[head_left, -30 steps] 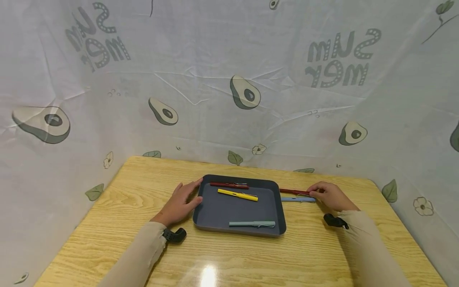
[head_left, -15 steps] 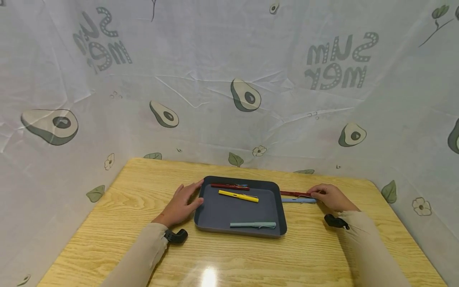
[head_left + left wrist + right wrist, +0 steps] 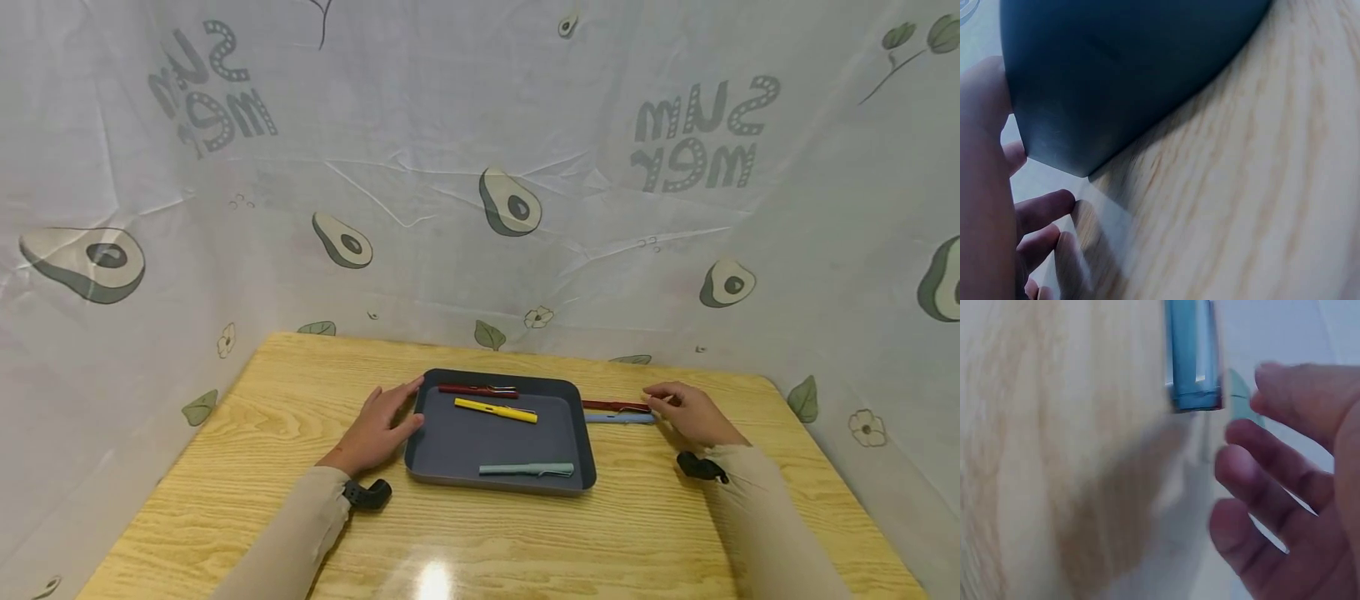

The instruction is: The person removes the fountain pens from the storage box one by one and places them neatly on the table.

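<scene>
A dark grey tray (image 3: 450,450) lies on the table, holding a dark red pen (image 3: 468,390), a yellow pen (image 3: 495,410) and a grey-green pen (image 3: 525,469). My left hand (image 3: 378,425) rests at its left side, fingers spread and thumb at the rim; the left wrist view has the tray's wall (image 3: 1116,75) beside those fingers. Right of the tray, a second dark red pen (image 3: 611,406) and a light blue pen (image 3: 618,418) lie side by side. Just beyond their right ends is my right hand (image 3: 693,414), fingers loosely bent, holding nothing; the right wrist view shows a gap to the blue pen (image 3: 1188,356).
The wooden table (image 3: 510,542) ends at a hanging white cloth (image 3: 420,275) printed with avocados, which also runs along both sides. Each wrist carries a black band (image 3: 366,494) over a beige sleeve.
My right fingertips, earlier on the right end of the dark red pen outside the tray, are now off it. The left hand and the tray stay put; the head view shifts slightly.
</scene>
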Demonstrator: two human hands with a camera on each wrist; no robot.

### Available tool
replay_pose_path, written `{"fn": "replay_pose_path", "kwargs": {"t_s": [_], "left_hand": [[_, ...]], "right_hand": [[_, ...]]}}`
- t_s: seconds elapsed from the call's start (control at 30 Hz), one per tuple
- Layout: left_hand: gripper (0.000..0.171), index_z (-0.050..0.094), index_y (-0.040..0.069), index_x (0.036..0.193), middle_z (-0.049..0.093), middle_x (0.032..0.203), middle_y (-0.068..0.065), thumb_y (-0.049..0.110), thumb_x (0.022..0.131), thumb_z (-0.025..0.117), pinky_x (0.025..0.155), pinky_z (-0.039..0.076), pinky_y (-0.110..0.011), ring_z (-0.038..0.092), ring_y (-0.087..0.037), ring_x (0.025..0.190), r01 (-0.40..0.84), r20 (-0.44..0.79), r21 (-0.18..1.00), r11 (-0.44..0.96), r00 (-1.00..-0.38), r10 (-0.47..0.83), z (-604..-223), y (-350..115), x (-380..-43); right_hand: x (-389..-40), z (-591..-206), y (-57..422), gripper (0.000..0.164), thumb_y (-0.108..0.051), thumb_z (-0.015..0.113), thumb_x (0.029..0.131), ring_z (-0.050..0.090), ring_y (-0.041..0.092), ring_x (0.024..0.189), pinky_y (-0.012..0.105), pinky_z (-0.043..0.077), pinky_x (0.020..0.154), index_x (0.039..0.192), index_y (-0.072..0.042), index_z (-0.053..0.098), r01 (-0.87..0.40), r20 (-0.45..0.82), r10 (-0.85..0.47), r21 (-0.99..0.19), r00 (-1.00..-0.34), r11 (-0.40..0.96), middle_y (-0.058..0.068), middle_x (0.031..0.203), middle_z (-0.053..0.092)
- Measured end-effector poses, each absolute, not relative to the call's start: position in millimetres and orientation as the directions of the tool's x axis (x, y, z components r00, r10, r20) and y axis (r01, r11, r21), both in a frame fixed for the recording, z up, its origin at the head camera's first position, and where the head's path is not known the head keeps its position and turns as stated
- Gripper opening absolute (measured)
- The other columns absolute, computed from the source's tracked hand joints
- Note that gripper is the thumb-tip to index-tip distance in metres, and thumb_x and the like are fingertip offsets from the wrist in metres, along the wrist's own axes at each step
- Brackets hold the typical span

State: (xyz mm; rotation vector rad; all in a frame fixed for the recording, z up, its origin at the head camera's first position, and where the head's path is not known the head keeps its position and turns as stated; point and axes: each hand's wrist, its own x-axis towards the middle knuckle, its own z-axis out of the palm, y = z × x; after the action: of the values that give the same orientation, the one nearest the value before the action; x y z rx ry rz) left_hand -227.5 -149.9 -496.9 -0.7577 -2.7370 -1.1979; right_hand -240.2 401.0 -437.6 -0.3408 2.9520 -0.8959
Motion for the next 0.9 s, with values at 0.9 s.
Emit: {"fn": "replay_pose_path", "kwargs": {"t_s": [0.9], "left_hand": [[0.067,0.032,0.021,0.165,0.044,0.161,-0.008,0.041,0.107,0.058,0.127,0.003,-0.060,0.039,-0.032,0.150,0.466,0.235,0.677,0.569,-0.870,0.433,-494,-154,-222]], "right_hand": [[-197,-422,309,0.034,-0.019,0.067,0.104,0.061,0.020,0.088,0.032,0.055,0.075,0.135,-0.005,0.066,-0.301,0.290,-0.158,-0.560,-0.944,0.772,0.017,0.127,0.063]]}}
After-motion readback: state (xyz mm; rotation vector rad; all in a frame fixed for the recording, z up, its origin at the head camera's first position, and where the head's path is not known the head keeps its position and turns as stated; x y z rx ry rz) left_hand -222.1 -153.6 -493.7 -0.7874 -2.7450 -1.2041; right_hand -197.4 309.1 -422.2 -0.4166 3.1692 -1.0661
